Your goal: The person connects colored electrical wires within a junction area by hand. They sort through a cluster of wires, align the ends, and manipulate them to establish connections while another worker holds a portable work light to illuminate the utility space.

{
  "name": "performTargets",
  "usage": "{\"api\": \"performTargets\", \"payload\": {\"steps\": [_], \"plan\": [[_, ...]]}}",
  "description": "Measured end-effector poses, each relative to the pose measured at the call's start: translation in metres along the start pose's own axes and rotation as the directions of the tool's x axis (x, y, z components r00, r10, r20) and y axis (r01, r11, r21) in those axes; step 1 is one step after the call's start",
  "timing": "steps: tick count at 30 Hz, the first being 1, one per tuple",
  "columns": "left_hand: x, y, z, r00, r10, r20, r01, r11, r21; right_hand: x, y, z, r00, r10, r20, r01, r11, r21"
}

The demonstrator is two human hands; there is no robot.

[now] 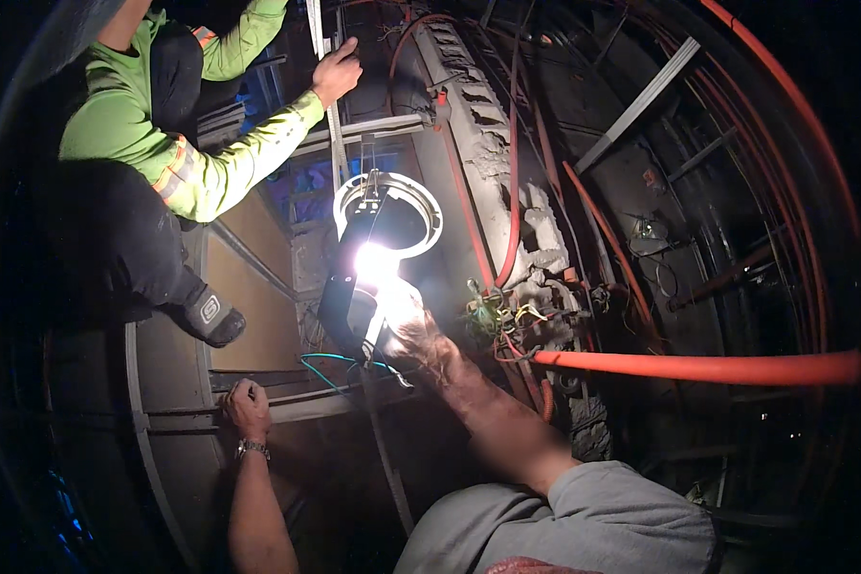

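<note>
My right hand [413,327] reaches to a dark metal box [337,304] beside a round recessed light housing with a pale ring [432,212]. Strong glare [375,264] washes out its fingers, which look closed; what they hold is hidden. A short pale cable or strip [374,335] hangs by them, with a teal wire [323,356] below. My left hand [247,409], a watch at its wrist, is closed on a metal rail [327,404]. Farther up, a co-worker's hand [336,73] touches an upright metal strip [335,143].
The co-worker in a lime-green sleeve [249,158] crouches at upper left, a dark shoe [209,314] near the rail. Right of the housing runs a broken block wall [493,163] with loose wires [493,314]. An orange conduit [698,365] crosses at right; metal framing surrounds all.
</note>
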State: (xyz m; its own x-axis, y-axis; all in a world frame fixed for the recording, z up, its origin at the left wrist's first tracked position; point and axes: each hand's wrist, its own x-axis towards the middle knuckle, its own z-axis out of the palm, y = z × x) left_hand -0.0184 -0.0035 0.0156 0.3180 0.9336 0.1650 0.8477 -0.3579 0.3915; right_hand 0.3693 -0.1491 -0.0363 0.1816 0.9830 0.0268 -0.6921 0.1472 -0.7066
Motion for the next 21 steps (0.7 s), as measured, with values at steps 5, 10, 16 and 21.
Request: {"api": "performTargets", "payload": {"steps": [5,10,16,21], "plan": [[-0.001,0.001,-0.001,0.999,-0.028,0.017,0.028,1.000,-0.006,0.000,0.000,0.002,1.000,-0.009,-0.004,0.009,1.000,0.002],[-0.003,-0.002,-0.002,0.999,0.011,0.030,-0.009,0.998,-0.065,-0.003,-0.008,0.000,1.000,-0.020,-0.007,0.020,1.000,-0.008],[-0.001,-0.005,-0.001,0.998,0.016,0.056,-0.012,0.997,-0.071,-0.008,-0.017,-0.003,0.999,-0.041,-0.017,0.040,0.999,-0.023],[-0.004,-0.017,0.006,0.999,-0.001,0.032,0.003,0.997,-0.078,-0.008,-0.018,-0.001,0.999,-0.041,-0.013,0.041,0.999,-0.027]]}}
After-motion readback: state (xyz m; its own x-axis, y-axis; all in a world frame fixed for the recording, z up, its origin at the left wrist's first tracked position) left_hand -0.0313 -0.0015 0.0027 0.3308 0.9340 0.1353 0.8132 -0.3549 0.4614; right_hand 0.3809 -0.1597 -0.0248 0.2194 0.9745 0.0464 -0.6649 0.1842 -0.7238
